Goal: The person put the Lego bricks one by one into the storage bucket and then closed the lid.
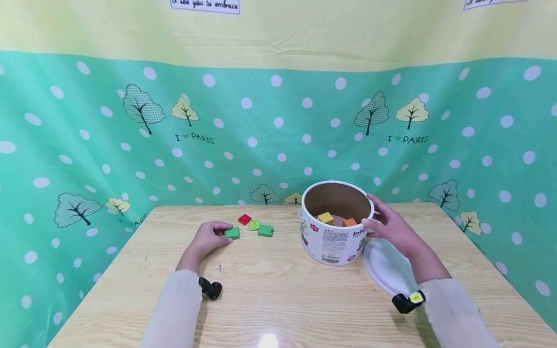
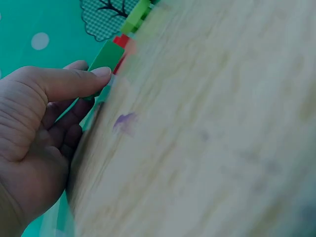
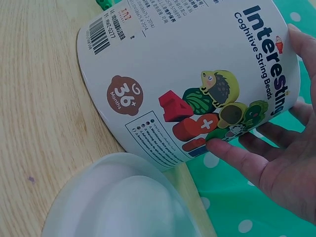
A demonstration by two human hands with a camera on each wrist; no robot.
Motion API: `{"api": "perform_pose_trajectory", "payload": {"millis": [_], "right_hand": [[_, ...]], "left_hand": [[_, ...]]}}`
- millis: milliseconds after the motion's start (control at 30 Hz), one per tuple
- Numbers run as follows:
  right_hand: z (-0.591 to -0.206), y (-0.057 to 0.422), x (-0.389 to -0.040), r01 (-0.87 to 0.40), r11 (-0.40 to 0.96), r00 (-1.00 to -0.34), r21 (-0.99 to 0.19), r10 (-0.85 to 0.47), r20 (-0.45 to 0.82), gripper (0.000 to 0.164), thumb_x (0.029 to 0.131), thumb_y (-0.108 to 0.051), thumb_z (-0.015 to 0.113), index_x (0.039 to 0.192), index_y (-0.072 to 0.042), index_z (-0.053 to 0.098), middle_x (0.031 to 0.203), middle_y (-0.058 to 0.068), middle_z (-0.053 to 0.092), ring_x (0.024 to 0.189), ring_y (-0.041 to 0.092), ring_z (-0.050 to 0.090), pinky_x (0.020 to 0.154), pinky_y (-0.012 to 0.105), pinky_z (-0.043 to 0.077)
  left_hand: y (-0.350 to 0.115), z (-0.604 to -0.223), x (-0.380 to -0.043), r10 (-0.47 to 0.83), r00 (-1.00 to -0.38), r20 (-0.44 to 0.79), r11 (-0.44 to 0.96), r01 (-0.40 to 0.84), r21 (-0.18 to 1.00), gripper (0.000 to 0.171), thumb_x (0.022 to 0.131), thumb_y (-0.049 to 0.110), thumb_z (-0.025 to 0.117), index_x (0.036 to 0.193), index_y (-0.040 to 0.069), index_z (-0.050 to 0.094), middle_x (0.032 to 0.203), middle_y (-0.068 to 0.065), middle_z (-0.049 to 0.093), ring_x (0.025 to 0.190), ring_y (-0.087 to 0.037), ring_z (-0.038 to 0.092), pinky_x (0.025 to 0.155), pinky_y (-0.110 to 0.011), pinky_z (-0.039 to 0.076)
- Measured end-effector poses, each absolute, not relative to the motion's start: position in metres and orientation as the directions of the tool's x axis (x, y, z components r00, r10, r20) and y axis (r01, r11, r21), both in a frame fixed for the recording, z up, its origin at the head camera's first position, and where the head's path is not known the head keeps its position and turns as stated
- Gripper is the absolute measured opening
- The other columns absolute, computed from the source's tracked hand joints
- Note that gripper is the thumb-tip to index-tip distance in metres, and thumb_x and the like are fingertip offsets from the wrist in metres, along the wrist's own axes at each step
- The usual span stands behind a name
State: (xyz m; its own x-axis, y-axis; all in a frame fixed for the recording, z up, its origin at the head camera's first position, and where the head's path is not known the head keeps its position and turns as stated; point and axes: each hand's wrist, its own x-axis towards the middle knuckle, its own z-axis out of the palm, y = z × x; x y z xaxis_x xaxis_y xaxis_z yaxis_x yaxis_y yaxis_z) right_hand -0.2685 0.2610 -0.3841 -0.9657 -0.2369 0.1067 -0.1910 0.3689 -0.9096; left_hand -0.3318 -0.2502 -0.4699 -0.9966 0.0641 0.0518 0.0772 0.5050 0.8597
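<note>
My left hand (image 1: 214, 235) lies on the wooden table (image 1: 278, 290) and pinches a small green brick (image 1: 232, 233) between thumb and fingers; the left wrist view shows the thumb (image 2: 74, 81) on the green brick (image 2: 106, 55). A red brick (image 1: 244, 219), a light green brick (image 1: 254, 224) and another green brick (image 1: 265, 230) lie just beyond it. My right hand (image 1: 385, 223) grips the right side of a white printed tub (image 1: 330, 241), tilted toward me, with thumb (image 3: 232, 153) and fingers on the tub's wall (image 3: 163, 54). Inside lie a yellow block (image 1: 325, 217) and an orange block (image 1: 349, 222).
The tub's white lid (image 1: 385, 263) lies flat under my right forearm, also visible as a pale lid (image 3: 118, 197) in the right wrist view. A green dotted cloth (image 1: 278, 135) walls the table at the back and sides. Bare tabletop stretches in front of me.
</note>
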Motion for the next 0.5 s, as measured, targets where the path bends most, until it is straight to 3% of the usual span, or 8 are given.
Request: {"api": "perform_pose_trajectory", "payload": {"millis": [233, 500], "right_hand": [[-0.385, 0.261, -0.268, -0.181, 0.362, -0.966, -0.915, -0.238, 0.097, 0.087, 0.092, -0.033, 0.068, 0.158, -0.031, 0.011, 0.158, 0.021, 0.019, 0.137, 0.048, 0.03, 0.09, 0.053, 0.051], [-0.383, 0.262, -0.269, -0.184, 0.367, -0.966, -0.912, -0.24, 0.098, 0.088, 0.092, -0.034, 0.069, 0.158, -0.031, 0.01, 0.158, 0.02, 0.018, 0.138, 0.048, 0.028, 0.091, 0.054, 0.05]], "left_hand": [[-0.252, -0.458, -0.318, 0.008, -1.0, 0.028, 0.435, 0.029, 0.9, 0.043, 0.078, 0.001, 0.079, 0.12, 0.007, 0.07, 0.127, -0.013, 0.06, 0.11, -0.029, 0.058, 0.092, -0.036, 0.052], [-0.25, -0.442, -0.309, 0.051, -0.994, 0.096, 0.435, 0.108, 0.894, 0.041, 0.079, 0.0, 0.078, 0.119, 0.004, 0.069, 0.13, -0.015, 0.058, 0.116, -0.032, 0.058, 0.089, -0.029, 0.053]]}}
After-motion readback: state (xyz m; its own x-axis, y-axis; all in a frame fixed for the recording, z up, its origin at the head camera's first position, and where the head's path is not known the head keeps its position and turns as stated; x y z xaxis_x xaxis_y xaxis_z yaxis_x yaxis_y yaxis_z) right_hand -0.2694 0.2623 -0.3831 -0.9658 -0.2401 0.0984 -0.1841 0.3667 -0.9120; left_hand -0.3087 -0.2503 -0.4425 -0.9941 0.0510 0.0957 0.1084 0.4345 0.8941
